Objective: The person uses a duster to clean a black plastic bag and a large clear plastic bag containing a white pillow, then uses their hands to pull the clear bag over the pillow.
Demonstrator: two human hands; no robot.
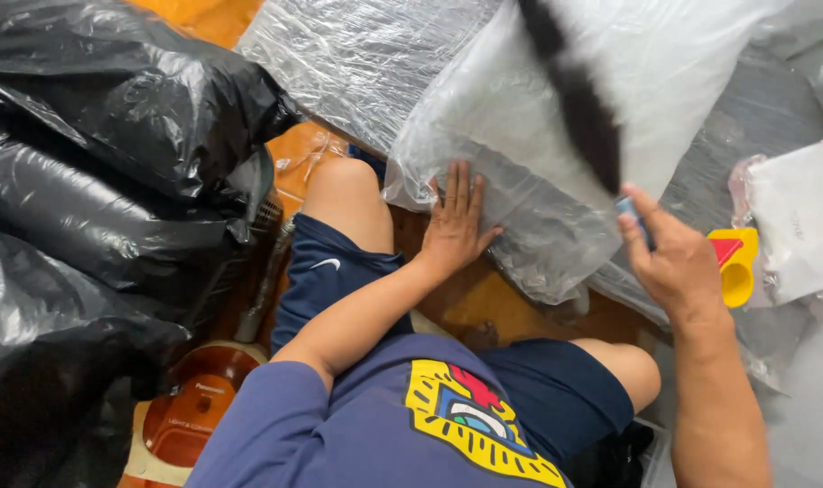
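My left hand (pixel 452 226) lies flat, fingers spread, on the near end of a big clear plastic bag (pixel 520 136) with pale grey filling, which rests on the floor in front of my knees. My right hand (pixel 678 267) is raised at the right of that bag, fingers closed around a small blue-grey piece (pixel 630 212). A blurred black strip (pixel 579 99), like a hose or strap, runs from that piece up across the bag to the top edge. Whether strip and piece are joined is unclear.
Large black plastic sacks (pixel 95 145) fill the left side. An orange vacuum cleaner (pixel 195 407) with a grey tube (pixel 267 280) sits by my left leg. A second clear bag (pixel 366 54) lies behind. At right are a yellow and red plastic tool (pixel 735 262) and a white wrapped packet (pixel 795 221).
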